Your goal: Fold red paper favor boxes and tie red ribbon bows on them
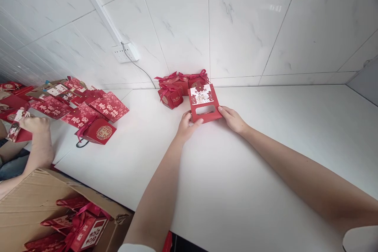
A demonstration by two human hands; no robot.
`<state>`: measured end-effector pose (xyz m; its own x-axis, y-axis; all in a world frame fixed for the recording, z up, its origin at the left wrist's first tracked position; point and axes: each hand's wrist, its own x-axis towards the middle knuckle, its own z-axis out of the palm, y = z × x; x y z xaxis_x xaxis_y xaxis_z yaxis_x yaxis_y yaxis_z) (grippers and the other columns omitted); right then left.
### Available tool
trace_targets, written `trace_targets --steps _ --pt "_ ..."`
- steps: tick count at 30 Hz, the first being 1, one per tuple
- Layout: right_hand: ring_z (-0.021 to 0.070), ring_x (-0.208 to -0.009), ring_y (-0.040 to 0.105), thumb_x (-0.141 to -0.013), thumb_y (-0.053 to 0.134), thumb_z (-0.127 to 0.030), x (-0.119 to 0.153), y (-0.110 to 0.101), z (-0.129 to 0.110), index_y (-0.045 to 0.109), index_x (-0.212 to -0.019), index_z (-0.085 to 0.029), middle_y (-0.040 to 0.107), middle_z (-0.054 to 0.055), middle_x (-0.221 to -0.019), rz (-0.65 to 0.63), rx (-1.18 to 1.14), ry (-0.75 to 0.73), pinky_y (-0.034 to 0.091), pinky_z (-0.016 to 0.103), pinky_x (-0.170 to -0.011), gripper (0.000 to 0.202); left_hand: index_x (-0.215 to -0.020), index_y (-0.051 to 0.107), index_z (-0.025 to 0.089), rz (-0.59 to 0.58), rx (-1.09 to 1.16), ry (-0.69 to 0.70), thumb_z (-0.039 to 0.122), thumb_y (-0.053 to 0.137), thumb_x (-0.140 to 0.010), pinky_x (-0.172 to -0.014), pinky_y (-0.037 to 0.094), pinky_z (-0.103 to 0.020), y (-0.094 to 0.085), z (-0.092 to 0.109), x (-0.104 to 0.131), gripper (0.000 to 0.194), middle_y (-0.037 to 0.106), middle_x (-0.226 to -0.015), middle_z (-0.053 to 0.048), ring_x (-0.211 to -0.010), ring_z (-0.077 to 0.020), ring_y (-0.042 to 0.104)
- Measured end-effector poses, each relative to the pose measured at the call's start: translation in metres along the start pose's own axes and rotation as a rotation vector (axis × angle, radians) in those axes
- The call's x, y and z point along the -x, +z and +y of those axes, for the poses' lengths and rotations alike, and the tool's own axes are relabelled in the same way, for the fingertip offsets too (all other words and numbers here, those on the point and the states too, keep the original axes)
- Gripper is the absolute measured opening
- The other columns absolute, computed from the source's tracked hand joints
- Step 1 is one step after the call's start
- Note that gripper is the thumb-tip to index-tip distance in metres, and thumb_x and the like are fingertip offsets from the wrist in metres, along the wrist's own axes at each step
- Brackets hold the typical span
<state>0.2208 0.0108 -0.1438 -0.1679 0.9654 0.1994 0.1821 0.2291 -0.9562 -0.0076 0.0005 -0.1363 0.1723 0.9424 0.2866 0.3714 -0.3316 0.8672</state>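
Note:
Between my two hands is a red paper gift box (206, 117) with a printed white panel of figures and a rounded cut-out window. My left hand (186, 126) grips its lower left corner, thumb on the front. At the right edge, my right hand (232, 119) pinches the side with its thumb in front. What lies inside the box is hidden. Just behind it, against the wall, stand several small red boxes (172, 97) tied with ribbon bows.
A co-worker's hand (37, 122) at the far left holds a red and white box. Red printed bags (110, 106) and a ribboned box (102, 131) stand nearby. A cardboard carton (35, 189) with red gift boxes is at the lower left. A cable runs from the wall socket (125, 52).

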Motion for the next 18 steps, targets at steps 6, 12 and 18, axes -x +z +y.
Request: trace_targets --steps 6,12,18 --pt "0.0259 -0.118 0.057 -0.093 0.036 -0.066 0.004 0.000 -0.006 0.067 -0.118 -0.024 0.067 0.004 -0.125 -0.005 -0.104 -0.007 0.039 0.038 -0.106 0.057 -0.123 0.051 0.024 0.079 -0.127 0.221 0.042 0.082 -0.065 -0.088 0.055 -0.035 0.008 0.008 0.004 0.068 0.028 -0.154 -0.012 -0.138 -0.0305 0.039" --pt "0.0274 -0.112 0.061 -0.089 0.041 -0.068 0.000 0.001 -0.003 0.074 -0.107 -0.020 0.073 0.005 -0.113 -0.021 -0.189 0.029 0.040 0.040 -0.104 0.062 -0.114 0.051 0.024 0.126 0.119 0.037 0.045 0.070 -0.079 -0.066 0.058 -0.029 0.012 0.013 0.004 0.046 0.057 -0.134 -0.012 -0.079 -0.0156 0.070" --pt "0.0285 -0.111 0.061 -0.088 0.044 -0.069 -0.002 -0.001 0.000 0.077 -0.101 -0.018 0.075 0.006 -0.107 -0.010 -0.206 0.118 0.039 0.040 -0.104 0.062 -0.121 0.061 0.020 0.050 0.181 -0.066 0.046 0.065 -0.082 -0.067 0.062 -0.029 0.011 0.015 0.006 0.047 0.073 -0.101 -0.005 -0.069 -0.0152 0.072"
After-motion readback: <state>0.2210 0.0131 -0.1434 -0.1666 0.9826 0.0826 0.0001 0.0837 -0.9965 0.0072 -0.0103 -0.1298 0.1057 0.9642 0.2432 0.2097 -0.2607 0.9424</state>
